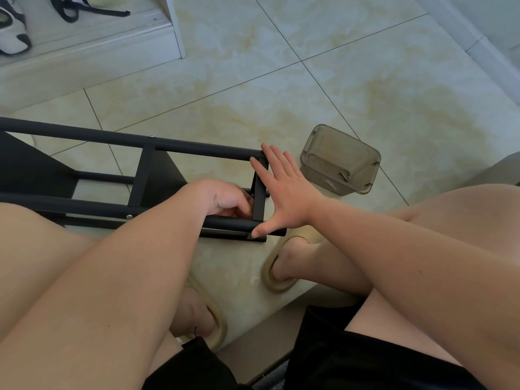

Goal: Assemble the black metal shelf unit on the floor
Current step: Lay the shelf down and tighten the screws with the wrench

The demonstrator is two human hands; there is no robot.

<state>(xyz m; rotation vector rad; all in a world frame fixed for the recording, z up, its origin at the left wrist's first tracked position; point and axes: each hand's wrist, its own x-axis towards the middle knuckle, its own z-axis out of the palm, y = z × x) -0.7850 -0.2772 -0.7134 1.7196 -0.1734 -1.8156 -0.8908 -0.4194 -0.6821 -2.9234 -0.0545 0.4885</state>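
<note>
**Shelf frame on its side, both hands at its open end**

The black metal shelf unit point(84, 137) lay on its side on the glossy, beige-veined floor tiles point(281, 94). Its round matte tubes ran leftward out of view, joined by flat struts with small silver screw heads.

The right hand point(284, 192) was spread flat against the unit's end. Its fingers were straight and apart, the fingertips on the far tube and the thumb on the near one. The left hand point(225, 197) was tucked inside the frame just behind the end strut, fingers curled. Whether they gripped anything could not be told.

Just beyond the unit's end sat a smoky translucent plastic box point(337, 159) with rounded corners. A beige foam slipper point(270, 280) nearly touched the near tube's tip. Beyond the far tube the tiles lay bare and wide.
</note>
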